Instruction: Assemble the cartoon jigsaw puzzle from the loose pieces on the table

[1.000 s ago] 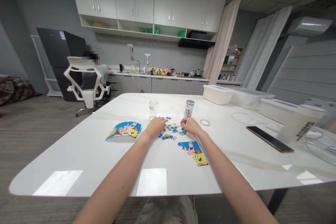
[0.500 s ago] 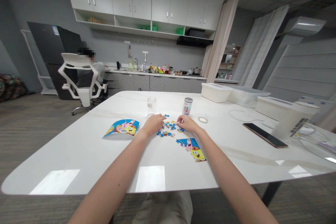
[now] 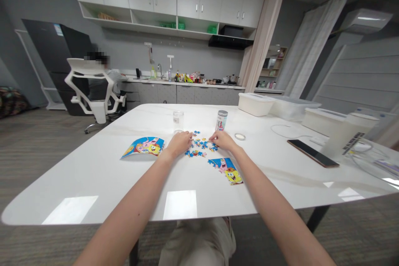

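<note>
Loose jigsaw puzzle pieces, mostly blue with some yellow and pink, lie between my hands on the white table. My left hand is at their left side, fingers curled together; anything in them is too small to make out. At the right side my right hand has thumb and fingertips pinched close to the pieces; whatever they hold is unclear. Nearer to me lies a joined puzzle section with a yellow and a pink cartoon figure. A curved picture sheet with similar figures rests left of my left hand.
Behind my hands stand a clear jar and a printed can. A round lid lies to the right. Further right are a phone, a white tumbler, cables and storage boxes. A person sits in a white chair.
The view has tilted slightly downward, so the room shifts upward in it. Both hands stay beside the puzzle pieces, with only slight finger movement. The joined section and picture sheet lie as before.
</note>
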Motion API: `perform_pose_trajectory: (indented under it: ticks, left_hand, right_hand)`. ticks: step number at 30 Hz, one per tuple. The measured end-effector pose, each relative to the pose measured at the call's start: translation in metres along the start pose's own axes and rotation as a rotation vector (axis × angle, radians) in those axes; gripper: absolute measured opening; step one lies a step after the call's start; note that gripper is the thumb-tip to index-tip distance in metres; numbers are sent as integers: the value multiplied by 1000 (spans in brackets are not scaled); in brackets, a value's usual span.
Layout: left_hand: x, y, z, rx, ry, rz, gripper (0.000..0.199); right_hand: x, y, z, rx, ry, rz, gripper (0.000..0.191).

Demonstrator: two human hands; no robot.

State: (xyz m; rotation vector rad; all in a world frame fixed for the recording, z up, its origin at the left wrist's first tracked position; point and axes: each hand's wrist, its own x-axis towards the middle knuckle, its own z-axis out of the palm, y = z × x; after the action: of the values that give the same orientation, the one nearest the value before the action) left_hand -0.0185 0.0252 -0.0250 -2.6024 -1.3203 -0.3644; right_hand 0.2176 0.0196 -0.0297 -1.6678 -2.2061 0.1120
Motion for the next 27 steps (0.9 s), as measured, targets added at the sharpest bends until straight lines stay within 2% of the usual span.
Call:
perform_pose_trajectory:
  ticks: [7,13,18,21,27]
  left_hand:
    - [3,5,-1,7,-6,28,26]
    - [7,-2,14,43,1,52,35]
    - [9,-13,29,49,-64,195,34]
    - [11,-17,35,70,-77,229,33]
    - [12,-18,36,94,-163,277,37]
  right_hand:
    - [0,-2,1,-13,-1,-2,32]
    - [2,0,3,17,18,-2,32]
    - [2,-2,5,45,8,-72,29]
    - [2,-5,6,65,0,-132,32]
    - [1,-9,10,95,-65,-190,34]
